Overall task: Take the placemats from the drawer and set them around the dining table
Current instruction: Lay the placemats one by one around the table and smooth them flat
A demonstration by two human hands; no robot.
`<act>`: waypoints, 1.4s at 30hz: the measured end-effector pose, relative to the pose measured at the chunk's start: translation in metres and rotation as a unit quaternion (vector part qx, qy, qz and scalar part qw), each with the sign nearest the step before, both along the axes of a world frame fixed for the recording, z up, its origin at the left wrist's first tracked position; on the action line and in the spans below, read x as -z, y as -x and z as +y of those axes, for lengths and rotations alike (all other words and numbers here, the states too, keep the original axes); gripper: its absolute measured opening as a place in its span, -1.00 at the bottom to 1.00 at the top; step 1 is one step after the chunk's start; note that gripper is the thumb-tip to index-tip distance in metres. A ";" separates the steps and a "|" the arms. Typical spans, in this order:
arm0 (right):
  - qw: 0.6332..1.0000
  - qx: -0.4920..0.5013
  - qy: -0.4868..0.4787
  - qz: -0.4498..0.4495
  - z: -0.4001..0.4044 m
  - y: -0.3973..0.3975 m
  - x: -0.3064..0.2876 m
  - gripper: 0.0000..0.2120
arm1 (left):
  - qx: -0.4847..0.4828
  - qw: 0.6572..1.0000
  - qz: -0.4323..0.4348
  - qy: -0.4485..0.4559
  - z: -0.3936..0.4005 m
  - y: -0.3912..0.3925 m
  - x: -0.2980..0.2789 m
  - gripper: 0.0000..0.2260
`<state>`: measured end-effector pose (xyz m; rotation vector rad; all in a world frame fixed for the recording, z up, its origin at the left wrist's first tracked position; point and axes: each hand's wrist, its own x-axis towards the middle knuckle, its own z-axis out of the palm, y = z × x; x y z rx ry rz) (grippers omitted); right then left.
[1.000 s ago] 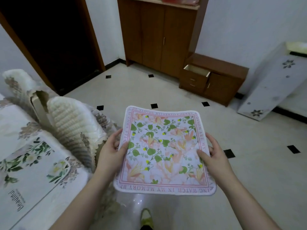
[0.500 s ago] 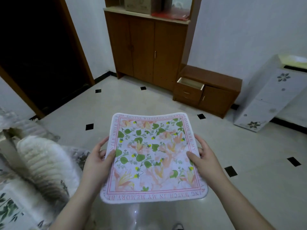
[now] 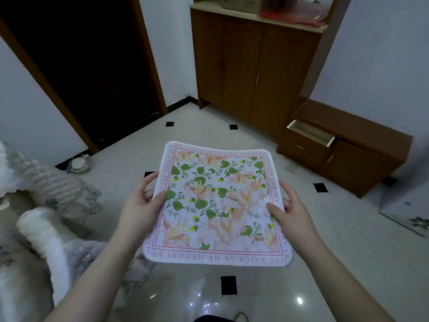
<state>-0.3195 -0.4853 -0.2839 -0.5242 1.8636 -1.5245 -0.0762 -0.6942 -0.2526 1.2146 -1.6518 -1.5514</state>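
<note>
From the head view, the left hand [image 3: 139, 205] and right hand [image 3: 291, 211] each pinch a side edge of the flowered placemat [image 3: 216, 203], held flat above the floor, the open drawer [image 3: 311, 133] far right. Best to keep it level and taut until it reaches a free place at the table, which is barely in view on the left.

bare forearms [image 3: 97, 270] — no sleeves, rings or watch showing — dark garment [image 3: 209, 319] at bottom edge.

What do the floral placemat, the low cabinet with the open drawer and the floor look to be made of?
Placemat: soft printed fabric, probably; matte, its near edge sags between the hands.
Low cabinet: brown wood or wood-look laminate, faint sheen; the open drawer looks pale inside.
Floor: polished pale tile with black inlays; glossy, with light reflections.
</note>
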 end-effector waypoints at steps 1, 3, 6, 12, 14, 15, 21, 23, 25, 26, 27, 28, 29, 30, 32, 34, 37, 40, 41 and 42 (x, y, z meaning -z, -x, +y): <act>1.000 -0.012 0.001 -0.001 -0.014 0.009 -0.003 -0.36 | -0.012 1.000 -0.002 0.006 -0.007 0.003 -0.002 -0.63; 0.999 -0.039 0.009 -0.001 -0.044 0.022 -0.009 -0.37 | -0.041 0.999 0.000 0.012 -0.019 0.005 -0.007 -0.64; 0.996 -0.082 0.018 -0.001 -0.096 0.033 -0.020 -0.38 | -0.090 0.996 0.005 0.016 -0.045 0.001 -0.015 -0.63; 0.986 -0.164 0.031 0.010 -0.211 0.028 -0.034 -0.42 | -0.159 0.987 0.026 0.022 -0.120 -0.027 -0.018 -0.63; 0.983 -0.183 0.028 0.014 -0.249 0.023 -0.036 -0.41 | -0.178 0.983 0.030 0.029 -0.146 -0.035 -0.016 -0.64; 0.981 -0.193 0.027 0.016 -0.268 0.020 -0.036 -0.41 | -0.187 0.981 0.039 0.028 -0.160 -0.040 -0.015 -0.65; 0.973 -0.231 0.013 0.019 -0.376 -0.003 -0.038 -0.41 | -0.230 0.972 0.049 0.024 -0.236 -0.068 -0.020 -0.66; 0.968 -0.249 0.015 0.012 -0.407 -0.011 -0.041 -0.41 | -0.236 0.970 0.050 0.029 -0.260 -0.078 -0.024 -0.65; 0.965 -0.261 0.018 0.006 -0.436 -0.018 -0.040 -0.41 | -0.243 0.968 0.045 0.030 -0.283 -0.089 -0.023 -0.65; 0.964 -0.266 0.022 0.005 -0.449 -0.021 -0.040 -0.40 | -0.249 0.967 0.042 0.032 -0.293 -0.094 -0.022 -0.65; 0.963 -0.269 0.023 0.003 -0.461 -0.025 -0.038 -0.40 | -0.256 0.965 0.040 0.032 -0.302 -0.098 -0.020 -0.64; 0.961 -0.275 0.025 0.003 -0.473 -0.028 -0.037 -0.40 | -0.264 0.963 0.037 0.031 -0.311 -0.101 -0.018 -0.63; 0.959 -0.282 0.026 0.002 -0.486 -0.030 -0.036 -0.41 | -0.274 0.961 0.034 0.028 -0.319 -0.105 -0.015 -0.63; 0.957 -0.289 0.028 0.000 -0.499 -0.032 -0.036 -0.41 | -0.284 0.958 0.032 0.026 -0.328 -0.108 -0.014 -0.62; 0.952 -0.304 0.024 0.003 -0.527 -0.036 -0.032 -0.41 | -0.304 0.952 0.017 0.027 -0.344 -0.114 -0.007 -0.63; 0.946 -0.323 0.020 0.008 -0.556 -0.038 -0.026 -0.39 | -0.321 0.947 0.005 0.023 -0.359 -0.117 -0.001 -0.63; 0.937 -0.350 0.011 0.005 -0.600 -0.040 -0.014 -0.39 | -0.347 0.938 0.000 0.006 -0.386 -0.120 0.008 -0.63; 0.925 -0.380 0.005 -0.021 -0.646 -0.041 -0.006 -0.41 | -0.372 0.928 -0.025 0.007 -0.417 -0.120 0.009 -0.64; 0.920 -0.391 0.002 -0.032 -0.662 -0.042 -0.003 -0.42 | -0.384 0.923 -0.038 0.009 -0.427 -0.118 0.007 -0.64; 0.916 -0.399 -0.002 -0.040 -0.679 -0.042 -0.002 -0.43 | -0.395 0.917 -0.047 0.010 -0.436 -0.115 0.004 -0.65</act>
